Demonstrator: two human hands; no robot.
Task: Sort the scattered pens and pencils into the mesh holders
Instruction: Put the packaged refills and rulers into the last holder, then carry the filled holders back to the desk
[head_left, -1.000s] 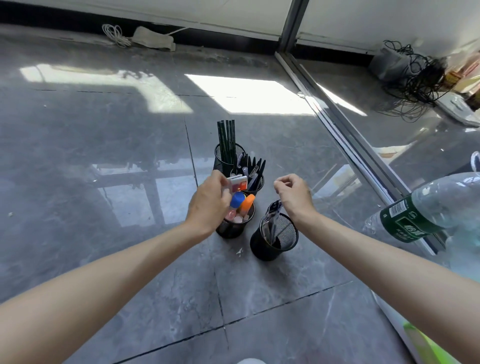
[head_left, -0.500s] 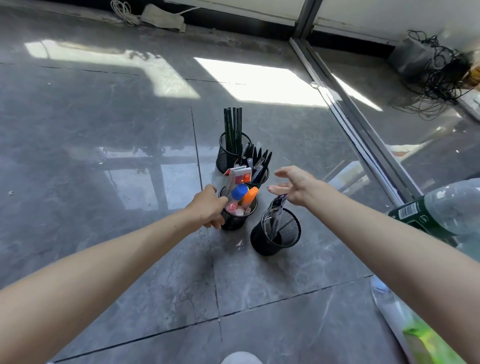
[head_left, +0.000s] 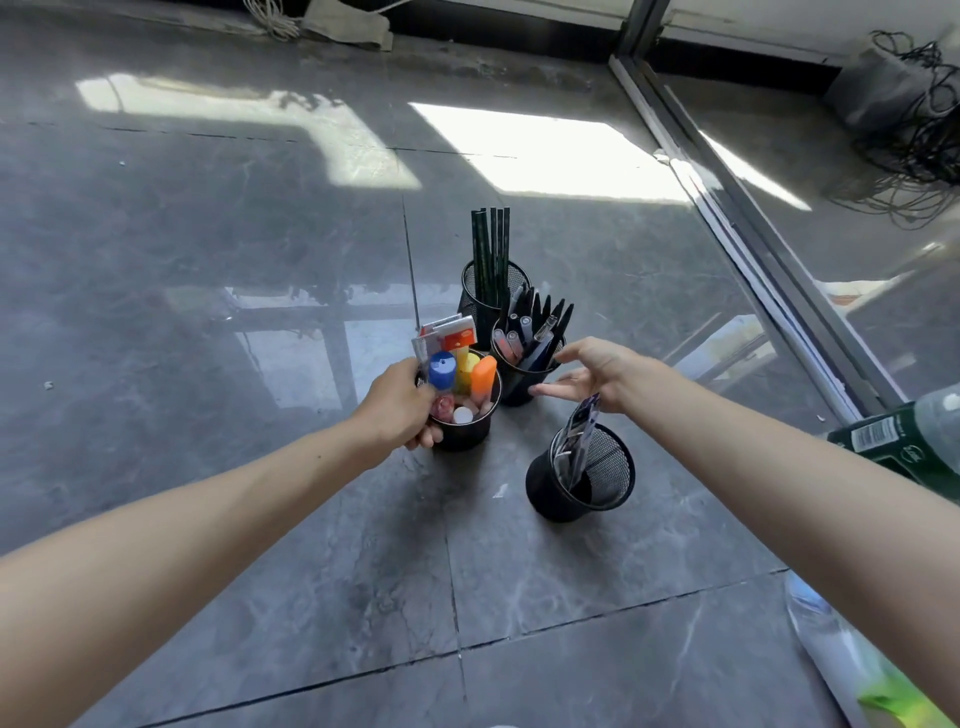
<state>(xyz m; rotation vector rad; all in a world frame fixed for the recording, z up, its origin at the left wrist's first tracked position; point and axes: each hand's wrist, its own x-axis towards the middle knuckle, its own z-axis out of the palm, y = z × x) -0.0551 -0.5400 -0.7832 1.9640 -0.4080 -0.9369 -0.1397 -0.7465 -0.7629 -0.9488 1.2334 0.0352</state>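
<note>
The left hand (head_left: 397, 408) and right hand (head_left: 597, 371) are bare. The left forearm (head_left: 208, 530) and right forearm (head_left: 779, 467) are bare too, wrist to near edge.

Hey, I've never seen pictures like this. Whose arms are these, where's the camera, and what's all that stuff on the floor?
There is no machine here. These are a person's two bare arms, filmed by a camera worn on the head that looks forward and down. Four black mesh cups stand on the grey tiled floor. The pencil holder at the back has tall dark pencils in it. The pen holder is full of pens. The left hand grips the marker holder, which is stuffed with coloured items. The right hand is open with its fingers spread and holds nothing. Below it, the nearest holder has a flat packet in it. A plastic bottle shows at the right edge.
</note>
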